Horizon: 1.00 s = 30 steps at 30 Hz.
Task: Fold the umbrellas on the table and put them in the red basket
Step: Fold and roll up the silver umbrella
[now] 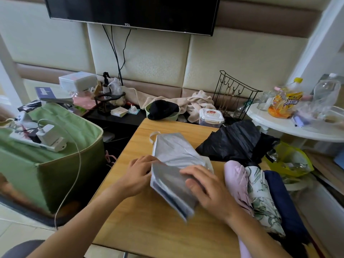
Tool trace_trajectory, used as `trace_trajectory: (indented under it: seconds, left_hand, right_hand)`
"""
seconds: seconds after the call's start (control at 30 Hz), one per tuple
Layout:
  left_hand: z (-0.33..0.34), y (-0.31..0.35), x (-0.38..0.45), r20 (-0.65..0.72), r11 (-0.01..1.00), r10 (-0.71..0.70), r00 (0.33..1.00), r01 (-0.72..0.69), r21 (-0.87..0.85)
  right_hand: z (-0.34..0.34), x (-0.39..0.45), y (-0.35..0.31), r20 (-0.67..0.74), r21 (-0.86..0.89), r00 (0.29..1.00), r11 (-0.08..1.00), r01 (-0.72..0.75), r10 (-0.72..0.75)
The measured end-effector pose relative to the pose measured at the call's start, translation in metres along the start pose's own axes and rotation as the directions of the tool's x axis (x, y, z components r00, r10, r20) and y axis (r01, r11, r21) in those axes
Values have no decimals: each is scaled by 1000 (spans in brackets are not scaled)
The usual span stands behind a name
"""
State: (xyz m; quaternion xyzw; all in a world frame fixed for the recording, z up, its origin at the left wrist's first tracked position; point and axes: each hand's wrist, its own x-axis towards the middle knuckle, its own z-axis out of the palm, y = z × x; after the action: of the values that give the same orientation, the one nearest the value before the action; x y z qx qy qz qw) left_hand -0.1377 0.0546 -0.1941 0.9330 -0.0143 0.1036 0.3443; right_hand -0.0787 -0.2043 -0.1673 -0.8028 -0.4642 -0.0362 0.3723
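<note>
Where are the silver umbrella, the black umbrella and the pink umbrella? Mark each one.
silver umbrella (172, 146): head view, on its upper folded canopy, above both hands.
black umbrella (236, 140): head view, middle of the crumpled black canopy.
pink umbrella (235, 174): head view, upper rounded end of the pink fabric.

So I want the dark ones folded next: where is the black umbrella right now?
In the head view, the black umbrella lies unfolded at the wooden table's far right edge, beyond the pink umbrella and right of the silver umbrella.
</note>
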Motion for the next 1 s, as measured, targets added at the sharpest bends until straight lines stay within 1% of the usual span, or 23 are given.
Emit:
trace_trajectory:
  seconds: [0.07,0.1,0.17,0.2,0.23,0.27,0.3,0.33,0.4,0.47,0.53,0.57,0.6,0.63,0.67,0.7,0.8,0.87,0.9,0.93,0.97,1.0]
  left_hand:
    - [6,7,5,-65,961,-172,983,153,-233]
    - [9,7,8,-88,930,-236,968,199,-309]
    - [13,8,13,-121,887,-342,932,277,-368]
    - [13,12,15,-131,874,-382,915,312,-374]
    - [13,16,17,-130,861,-412,902,339,-379]
    - [12,18,20,-124,853,-427,896,354,-383]
    - [10,20,22,-117,855,-431,895,363,-371]
    - [9,22,23,-113,863,-426,898,366,-349]
    - [2,25,24,-99,878,-416,904,371,-302]
    - [-3,25,21,-75,905,-383,921,357,-231]
    - [-4,23,16,-101,944,-295,950,273,-184]
    - [-4,23,14,-170,962,-245,954,217,-167]
    - [-4,25,11,-294,974,-206,933,167,-154]
    - [-4,26,9,-418,981,-180,890,130,-144]
    - [-4,29,8,-487,986,-153,860,97,-138]
    - [-5,32,7,-490,989,-122,863,62,-137]
    - [0,40,1,-310,997,-12,951,-11,-72]
    - [6,39,2,-223,999,2,975,-9,-33]
    - [10,39,4,-208,999,-8,978,0,-38]
    - [12,40,6,-201,996,-19,980,1,-89]
    - [11,41,8,-195,977,-49,980,6,-212]
    - [8,43,10,-183,927,-90,979,15,-376]
  right_hand:
    - [-4,-4,-4,-91,145,995,989,-26,40]
    - [-6,-5,-4,-105,218,993,975,-31,55]
    - [-7,-4,-4,-42,296,993,950,-96,114]
    - [-6,-2,-1,-8,252,990,958,-137,144]
    - [-4,0,5,3,145,986,975,-168,169]
    - [-1,2,10,-8,25,979,979,-202,203]
    - [2,4,15,-31,-54,970,968,-244,242]
    - [5,6,19,-68,-77,957,955,-287,282]
    - [10,11,27,-141,-21,922,930,-367,361]
    - [12,18,36,-195,92,875,896,-433,443]
    - [10,24,38,-224,225,843,867,-444,490]
    - [8,25,38,-234,259,836,861,-439,496]
    - [8,25,37,-249,282,832,859,-428,496]
    - [9,26,35,-259,289,824,854,-432,504]
    - [9,26,34,-261,289,816,849,-443,515]
    - [9,26,32,-259,299,808,840,-453,529]
    - [13,29,34,-198,309,802,813,-494,563]
    - [12,28,34,-164,296,787,791,-536,595]
    - [11,27,34,-164,302,786,789,-535,596]
    - [10,25,31,-172,306,800,803,-511,575]
    - [9,24,27,-206,298,818,831,-471,537]
    - [7,23,24,-274,260,834,872,-415,479]
